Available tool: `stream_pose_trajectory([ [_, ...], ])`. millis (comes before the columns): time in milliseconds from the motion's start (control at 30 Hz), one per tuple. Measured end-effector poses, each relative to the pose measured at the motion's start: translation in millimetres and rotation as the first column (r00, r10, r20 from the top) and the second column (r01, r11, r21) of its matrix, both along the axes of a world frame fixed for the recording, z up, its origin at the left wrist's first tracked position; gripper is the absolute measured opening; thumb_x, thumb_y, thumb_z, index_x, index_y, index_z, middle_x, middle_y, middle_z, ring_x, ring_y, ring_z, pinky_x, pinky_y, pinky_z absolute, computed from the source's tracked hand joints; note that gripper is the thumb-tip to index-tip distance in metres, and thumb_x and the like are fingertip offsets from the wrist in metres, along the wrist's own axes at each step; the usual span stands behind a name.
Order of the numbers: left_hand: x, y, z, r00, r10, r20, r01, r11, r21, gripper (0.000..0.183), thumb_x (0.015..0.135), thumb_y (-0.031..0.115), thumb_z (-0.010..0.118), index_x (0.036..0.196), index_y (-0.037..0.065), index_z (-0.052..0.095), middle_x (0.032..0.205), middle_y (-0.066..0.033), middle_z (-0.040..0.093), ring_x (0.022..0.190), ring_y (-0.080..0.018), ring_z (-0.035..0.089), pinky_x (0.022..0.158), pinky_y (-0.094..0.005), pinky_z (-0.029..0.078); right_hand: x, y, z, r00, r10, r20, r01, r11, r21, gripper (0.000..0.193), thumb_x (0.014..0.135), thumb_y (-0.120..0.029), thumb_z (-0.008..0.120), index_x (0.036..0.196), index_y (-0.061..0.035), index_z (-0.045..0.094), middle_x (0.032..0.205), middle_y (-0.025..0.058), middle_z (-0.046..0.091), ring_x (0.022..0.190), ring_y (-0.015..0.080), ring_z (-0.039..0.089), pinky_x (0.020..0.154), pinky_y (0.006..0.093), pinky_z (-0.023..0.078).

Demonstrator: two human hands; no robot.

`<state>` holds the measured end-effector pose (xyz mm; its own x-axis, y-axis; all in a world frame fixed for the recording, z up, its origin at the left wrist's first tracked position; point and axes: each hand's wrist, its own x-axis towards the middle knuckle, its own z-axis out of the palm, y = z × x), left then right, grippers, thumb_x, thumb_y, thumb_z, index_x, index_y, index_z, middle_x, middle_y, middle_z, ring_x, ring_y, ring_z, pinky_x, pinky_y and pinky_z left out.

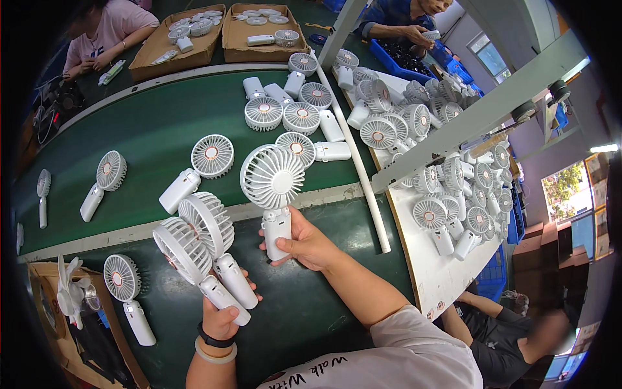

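My left hand is closed round the handles of two white handheld fans, one fan nearer me and the other fan just behind it, their round heads side by side. A third white handheld fan stands upright in my right hand, its handle gripped between thumb and fingers. To the left of my left hand, one more fan lies on the dark green bench. Beyond my hands, another fan rests on the green belt.
Several fans cluster at the belt's far right, beside a white pipe. A white table at right bears piled fans. Cardboard boxes hold fan parts at the back. A slanted post crosses the right. Co-workers sit around.
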<state>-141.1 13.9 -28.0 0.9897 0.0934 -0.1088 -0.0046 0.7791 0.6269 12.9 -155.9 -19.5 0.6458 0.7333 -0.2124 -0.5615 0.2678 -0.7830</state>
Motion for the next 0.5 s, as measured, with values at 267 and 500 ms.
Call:
stream_pose_trajectory([
  [267, 1, -2, 3, 1.000, -0.006, -0.004, 0.006, 1.000, 0.015, 0.083, 0.064, 0.015, 0.075, 0.132, 0.005, 0.029, 0.115, -0.0142, 0.047, 0.100, -0.0258, 0.056, 0.076, -0.0414, 0.056, 2, -10, -13, 0.999, 0.012, -0.033, -0.009, 0.997, 0.078, 0.048, 0.087, -0.029, 0.061, 0.125, -0.0143, 0.036, 0.090, 0.0075, 0.057, 0.073, 0.0190, 0.062, 0.040, 0.0264, 0.045],
  [500, 1, -1, 3, 1.000, 0.004, -0.010, -0.004, 1.000, -0.004, 0.082, 0.063, 0.015, 0.077, 0.130, 0.005, 0.032, 0.116, -0.0158, 0.049, 0.100, -0.0271, 0.057, 0.079, -0.0449, 0.054, -1, -3, 5, 0.999, 0.032, 0.016, -0.030, 0.992, -0.120, 0.049, 0.082, -0.014, 0.063, 0.122, -0.0121, 0.035, 0.086, 0.0065, 0.057, 0.068, 0.0181, 0.062, 0.035, 0.0240, 0.039],
])
